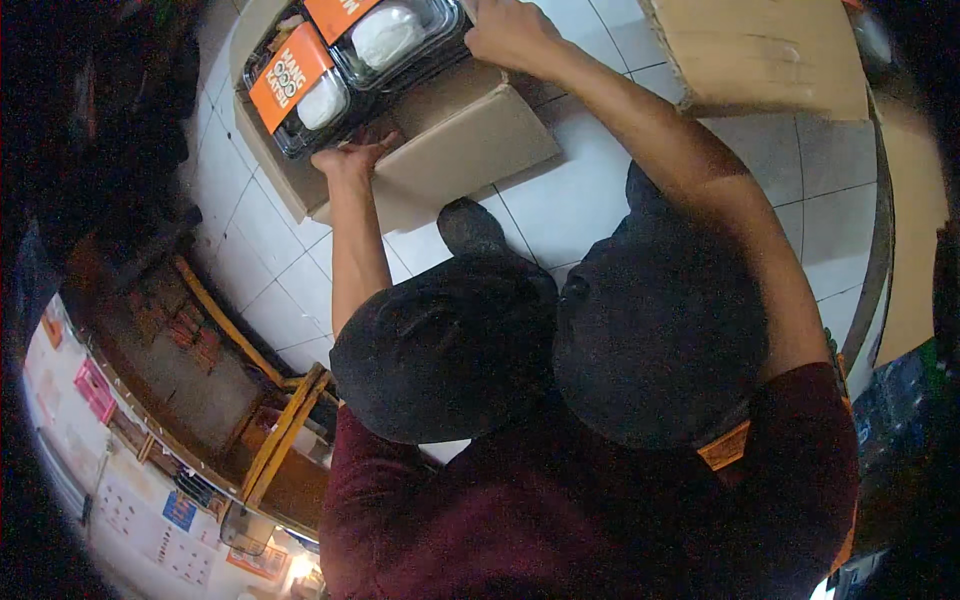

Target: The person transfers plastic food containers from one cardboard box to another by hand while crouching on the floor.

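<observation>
An open cardboard box [465,150] rests on the tiled floor in front of my knees. Two clear-lidded plastic food trays with orange paper bands lie in and over it. Under the near end of the left food tray [322,105] is my left hand [360,154], inside the box, its fingers partly hidden. My right hand [510,34] is at the right edge of the other food tray [390,37], fingers bent against its rim; the fingertips are cut off or hidden at the top. White wrapped portions show through both lids.
White floor tiles [592,157] surround the box. A large cardboard sheet [765,60] lies at the upper right. A wooden-framed piece of furniture [281,442] stands at the lower left, near my left elbow. My dark-clothed knees are below the box.
</observation>
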Motion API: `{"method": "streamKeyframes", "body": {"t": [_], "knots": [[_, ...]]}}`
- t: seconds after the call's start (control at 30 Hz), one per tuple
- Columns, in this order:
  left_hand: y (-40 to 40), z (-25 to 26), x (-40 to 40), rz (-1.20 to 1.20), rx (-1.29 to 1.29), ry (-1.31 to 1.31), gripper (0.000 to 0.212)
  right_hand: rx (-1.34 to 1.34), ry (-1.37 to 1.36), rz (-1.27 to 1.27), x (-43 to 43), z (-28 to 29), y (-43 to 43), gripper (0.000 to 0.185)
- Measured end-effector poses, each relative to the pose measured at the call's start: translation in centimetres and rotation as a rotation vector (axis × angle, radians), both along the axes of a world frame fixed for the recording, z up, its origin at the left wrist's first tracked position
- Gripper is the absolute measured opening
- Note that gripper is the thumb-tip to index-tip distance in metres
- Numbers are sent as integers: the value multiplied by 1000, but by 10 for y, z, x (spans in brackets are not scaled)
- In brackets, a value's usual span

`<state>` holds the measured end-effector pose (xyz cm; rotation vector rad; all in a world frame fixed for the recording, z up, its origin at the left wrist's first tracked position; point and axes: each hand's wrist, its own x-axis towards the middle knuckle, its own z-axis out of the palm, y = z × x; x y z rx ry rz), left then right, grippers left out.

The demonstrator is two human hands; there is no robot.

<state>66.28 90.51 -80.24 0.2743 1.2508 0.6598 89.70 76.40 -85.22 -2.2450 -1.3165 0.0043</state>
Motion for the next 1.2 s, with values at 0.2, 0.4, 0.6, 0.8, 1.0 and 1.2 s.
{"method": "streamKeyframes", "body": {"t": [0.2, 0.4, 0.6, 0.8, 1.0, 1.2], "knots": [[-9, 6, 13, -16, 61, -91, 73, -15, 192, -87, 2, 9, -2, 28], [-11, 12, 13, 32, 68, -34, 70, -102, 411, -59, 9, 29, -4, 31], [-6, -19, 27, -99, 72, -121, 66, -295, 514, -4, 21, 35, 1, 35], [-4, -56, -8, -392, 271, -973, 49, -380, 305, 78, 6, 30, 9, 48], [-22, -10, 40, 174, -153, -292, 92, -429, 277, 91, 25, 24, 3, 67], [-22, -9, 32, 215, -171, -290, 90, -449, 322, 93, 15, 39, 6, 58]]}}
